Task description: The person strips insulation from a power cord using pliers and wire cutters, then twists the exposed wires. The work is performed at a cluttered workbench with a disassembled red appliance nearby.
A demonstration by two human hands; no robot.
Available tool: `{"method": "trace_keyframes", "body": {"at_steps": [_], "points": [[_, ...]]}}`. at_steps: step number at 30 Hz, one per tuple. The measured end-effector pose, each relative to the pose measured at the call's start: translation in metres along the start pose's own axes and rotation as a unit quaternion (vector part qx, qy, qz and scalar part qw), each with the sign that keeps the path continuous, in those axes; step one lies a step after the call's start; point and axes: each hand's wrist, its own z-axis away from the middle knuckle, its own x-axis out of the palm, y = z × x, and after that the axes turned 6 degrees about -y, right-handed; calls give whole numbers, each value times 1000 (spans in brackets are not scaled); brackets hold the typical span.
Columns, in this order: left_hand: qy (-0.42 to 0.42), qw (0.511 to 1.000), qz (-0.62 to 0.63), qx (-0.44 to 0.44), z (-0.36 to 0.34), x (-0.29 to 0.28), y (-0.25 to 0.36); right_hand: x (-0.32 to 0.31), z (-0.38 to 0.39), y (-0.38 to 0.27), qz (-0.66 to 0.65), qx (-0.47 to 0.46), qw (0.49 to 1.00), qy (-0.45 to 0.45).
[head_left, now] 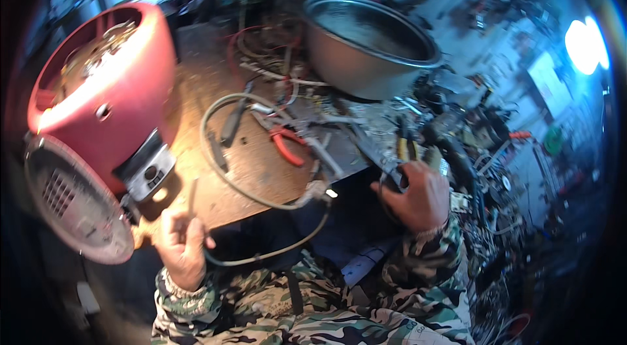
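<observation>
My left hand [183, 247] is closed, pinching the pale grey power cord [277, 257] in front of the bench edge. From there the cord sags to a plug-like end [320, 191] and loops back over the bench. My right hand [421, 195] curls its fingers at the bench's right front, beside a grey metal tool [375, 149]; a dark curved part shows within the grip, but its kind is unclear. Left of my left hand, a red rice cooker body [147, 58] lies tilted, its inside exposed. Its round lid [85, 208] hangs toward me below a silver-black control panel [150, 172].
Red-handled pliers [287, 142] and a dark-handled screwdriver [232, 123] lie on the wooden bench [189, 110]. A large metal pot [359, 64] stands at the back. Yellow-handled pliers [406, 146] and tangled parts crowd the right side. A bright lamp [586, 47] glows at far right.
</observation>
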Motion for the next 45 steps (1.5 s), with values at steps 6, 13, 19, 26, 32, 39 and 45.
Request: {"method": "trace_keyframes", "body": {"at_steps": [6, 13, 19, 26, 32, 39, 45], "points": [[-50, 998, -23, -37, -3, 4, 3, -32, -4, 83, 144, 269, 951, -49], [-34, 996, -79, -11, -7, 5, 2, 39, -53, 137, 113, 179, 974, 87], [-29, 997, -72, -19, -7, 8, 8, 44, -74, 73, 131, 55, 973, 180], [-12, 998, -50, -26, -6, 0, 6, 59, -77, -73, -6, -203, 979, 25], [4, 998, -56, -15, -7, 3, 4, 70, -117, -42, -1, -144, 969, -199], [14, 997, -69, -18, -9, 3, 6, 56, -122, -50, -40, -95, 966, -238], [23, 998, -53, -20, -8, 5, 6, 57, -107, -45, -7, -105, 990, -92]]}}
